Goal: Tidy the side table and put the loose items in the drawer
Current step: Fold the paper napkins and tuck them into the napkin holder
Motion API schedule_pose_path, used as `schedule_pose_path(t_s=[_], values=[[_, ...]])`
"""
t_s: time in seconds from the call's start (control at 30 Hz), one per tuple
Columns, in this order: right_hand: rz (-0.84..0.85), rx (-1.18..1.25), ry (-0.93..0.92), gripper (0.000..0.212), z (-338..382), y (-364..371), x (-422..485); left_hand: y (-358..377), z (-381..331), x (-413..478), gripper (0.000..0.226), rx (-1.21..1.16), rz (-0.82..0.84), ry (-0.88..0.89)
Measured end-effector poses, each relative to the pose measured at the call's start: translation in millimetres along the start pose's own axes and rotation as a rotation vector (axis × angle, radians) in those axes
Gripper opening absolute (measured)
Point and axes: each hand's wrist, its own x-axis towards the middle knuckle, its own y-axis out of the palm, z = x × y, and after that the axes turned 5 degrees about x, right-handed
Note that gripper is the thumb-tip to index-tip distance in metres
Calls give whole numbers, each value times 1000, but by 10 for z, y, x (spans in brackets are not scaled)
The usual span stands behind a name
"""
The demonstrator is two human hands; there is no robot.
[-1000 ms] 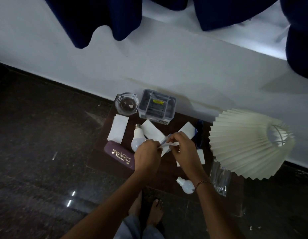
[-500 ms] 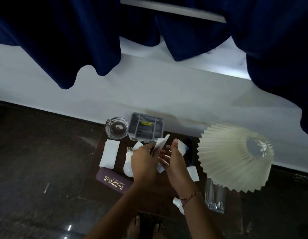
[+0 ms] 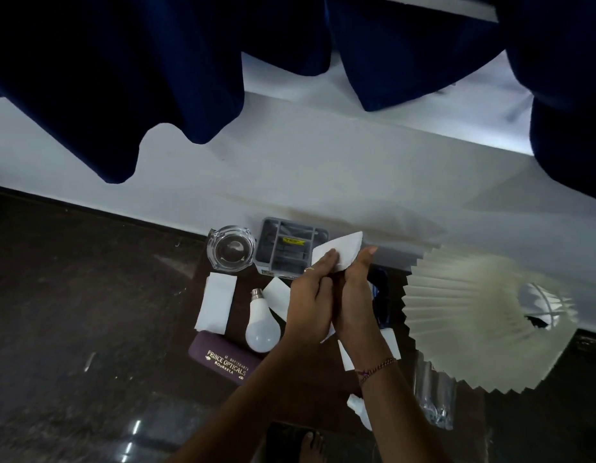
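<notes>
Over the dark wooden side table, my left hand and my right hand press together around a white paper whose top sticks out above the fingers. On the table lie a folded white paper, a white light bulb, a purple glasses case and another white paper partly under my left hand. More white slips show beside my right wrist. A second small bulb lies near the front edge. No drawer is visible.
A glass ashtray and a grey compartment box stand at the table's back by the white wall. A pleated cream lampshade covers the right side above a clear lamp base. Dark blue curtains hang above. My bare toes show below.
Both hands have lifted the white paper off the table and closed together around it. The camera has tilted up, showing more curtain.
</notes>
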Motion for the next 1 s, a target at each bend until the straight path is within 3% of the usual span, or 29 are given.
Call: schedule_pose_path(t_s=[0.17, 0.4, 0.7, 0.87, 1.0], values=[[-27, -122, -60, 112, -63, 29, 172, -27, 58, 202, 42, -68, 72, -8], [-99, -114, -41, 129, -174, 77, 389, -48, 143, 367, 37, -181, 150, -78], [-40, -162, -91, 94, -252, 31, 460, -63, 255, 458, 27, -216, 175, -175], [-58, -172, -95, 96, -269, -7, 410, -68, 290, 420, 28, -161, 129, -187], [-42, -144, -90, 83, -264, -49, 368, -65, 304, 382, 36, -160, 147, -193]])
